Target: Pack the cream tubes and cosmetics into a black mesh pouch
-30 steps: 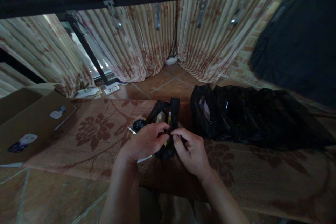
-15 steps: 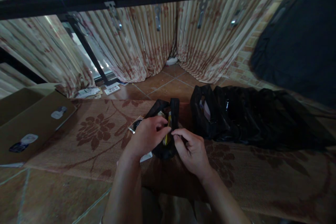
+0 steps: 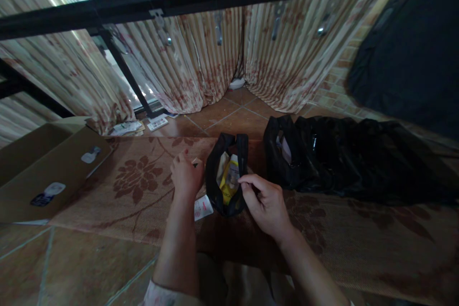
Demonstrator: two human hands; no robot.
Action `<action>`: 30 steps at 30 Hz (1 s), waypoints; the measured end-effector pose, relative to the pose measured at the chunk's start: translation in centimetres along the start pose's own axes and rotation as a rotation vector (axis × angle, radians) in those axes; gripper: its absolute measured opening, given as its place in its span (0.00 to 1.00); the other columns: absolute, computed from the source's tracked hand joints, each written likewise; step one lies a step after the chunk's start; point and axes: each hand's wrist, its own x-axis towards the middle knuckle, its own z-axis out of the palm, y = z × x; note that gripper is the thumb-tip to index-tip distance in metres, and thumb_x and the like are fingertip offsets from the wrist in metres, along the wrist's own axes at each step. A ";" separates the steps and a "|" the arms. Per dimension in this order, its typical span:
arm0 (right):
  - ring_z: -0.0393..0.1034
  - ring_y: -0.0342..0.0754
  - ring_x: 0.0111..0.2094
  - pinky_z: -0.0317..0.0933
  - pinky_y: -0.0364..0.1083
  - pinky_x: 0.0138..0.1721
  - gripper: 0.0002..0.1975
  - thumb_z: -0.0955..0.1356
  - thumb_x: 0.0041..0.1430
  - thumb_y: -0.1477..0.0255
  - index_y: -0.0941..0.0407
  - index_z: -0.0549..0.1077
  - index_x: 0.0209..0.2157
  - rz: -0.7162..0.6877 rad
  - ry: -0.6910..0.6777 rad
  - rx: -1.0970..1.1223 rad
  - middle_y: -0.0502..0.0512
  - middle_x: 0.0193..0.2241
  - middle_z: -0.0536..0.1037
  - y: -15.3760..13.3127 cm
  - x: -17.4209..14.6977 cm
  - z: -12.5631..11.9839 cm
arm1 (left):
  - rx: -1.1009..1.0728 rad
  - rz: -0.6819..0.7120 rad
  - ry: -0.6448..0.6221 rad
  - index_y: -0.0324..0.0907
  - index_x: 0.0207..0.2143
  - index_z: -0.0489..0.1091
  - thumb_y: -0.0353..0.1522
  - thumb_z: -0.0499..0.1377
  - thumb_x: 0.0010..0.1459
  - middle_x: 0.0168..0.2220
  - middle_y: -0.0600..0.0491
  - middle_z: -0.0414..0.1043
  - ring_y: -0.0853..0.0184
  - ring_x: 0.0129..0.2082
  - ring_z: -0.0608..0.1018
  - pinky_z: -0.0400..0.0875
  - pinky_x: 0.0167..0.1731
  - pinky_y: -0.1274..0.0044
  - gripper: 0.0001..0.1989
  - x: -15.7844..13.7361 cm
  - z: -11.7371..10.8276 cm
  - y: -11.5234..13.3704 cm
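The black bag [image 3: 243,150] stands open on the woven cloth [image 3: 138,213] in front of me, and my right hand [image 3: 265,203] has its near rim edge on the right side pinched between thumb and fingertips. My left hand [image 3: 187,174] is apart from the bag, just to its left, over a small packet [image 3: 197,161]; my own fingers cover most of it, so I cannot tell whether I have gripped it. If I let the pinched edge go, I think the limp mouth could sag inward and narrow the opening; a hard tug might tip the bag, since only one side is held. The white sachet [image 3: 203,207] lies close against its left side, where a sleeve or wrist could brush it away. The bag's walls look thin, soft and dark, its mouth a long oval. Inside, a yellow packet [image 3: 228,187] shows a slick, creased film beside something pale. The cloth is coarse, with brown flowers; the cardboard box [image 3: 71,174] is stiff and square-edged.
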 end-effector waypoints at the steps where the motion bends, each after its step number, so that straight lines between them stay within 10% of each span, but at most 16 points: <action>1: 0.72 0.42 0.26 0.64 0.40 0.30 0.08 0.63 0.61 0.75 0.56 0.74 0.34 0.001 0.001 0.001 0.51 0.27 0.78 0.0 0.0 0.0 | 0.083 -0.021 -0.068 0.37 0.57 0.61 0.35 0.59 0.53 0.59 0.33 0.62 0.44 0.59 0.64 0.61 0.53 0.53 0.29 -0.1 0.2 -0.1; 5: 0.72 0.43 0.26 0.64 0.40 0.29 0.08 0.63 0.62 0.74 0.56 0.74 0.34 0.000 0.001 0.005 0.51 0.27 0.78 0.0 0.1 0.2 | 0.177 -0.041 -0.244 0.40 0.59 0.59 0.39 0.60 0.52 0.60 0.35 0.60 0.42 0.60 0.63 0.61 0.52 0.52 0.33 0.0 0.4 -0.7; 12: 0.73 0.44 0.28 0.65 0.41 0.30 0.08 0.63 0.62 0.74 0.55 0.74 0.35 -0.004 -0.009 -0.009 0.51 0.28 0.79 0.0 0.1 -0.1 | 0.178 0.163 -0.094 0.39 0.56 0.62 0.39 0.63 0.50 0.55 0.40 0.66 0.51 0.57 0.67 0.63 0.54 0.64 0.32 -1.7 -3.3 -3.9; 22: 0.73 0.43 0.29 0.64 0.41 0.33 0.08 0.63 0.61 0.75 0.55 0.74 0.34 -0.003 -0.025 -0.027 0.51 0.29 0.79 0.1 0.1 -0.4 | 0.273 0.196 -0.429 0.44 0.45 0.69 0.37 0.57 0.55 0.45 0.48 0.73 0.58 0.44 0.76 0.67 0.39 0.71 0.15 -8.0 -3.6 -9.6; 26: 0.72 0.43 0.28 0.64 0.40 0.32 0.08 0.63 0.61 0.75 0.55 0.74 0.34 -0.006 -0.018 -0.028 0.51 0.28 0.79 0.0 0.2 -0.3 | 0.224 0.027 -0.332 0.44 0.37 0.67 0.40 0.50 0.60 0.30 0.51 0.74 0.61 0.32 0.77 0.66 0.31 0.73 0.11 -7.0 -4.7 -9.1; 30: 0.72 0.43 0.27 0.64 0.41 0.32 0.08 0.63 0.61 0.74 0.55 0.74 0.34 -0.018 -0.021 -0.014 0.51 0.28 0.78 -0.1 0.2 -0.3 | 0.162 0.024 -0.231 0.44 0.42 0.65 0.40 0.51 0.60 0.37 0.49 0.76 0.60 0.36 0.79 0.68 0.35 0.73 0.12 -6.7 -5.0 -8.6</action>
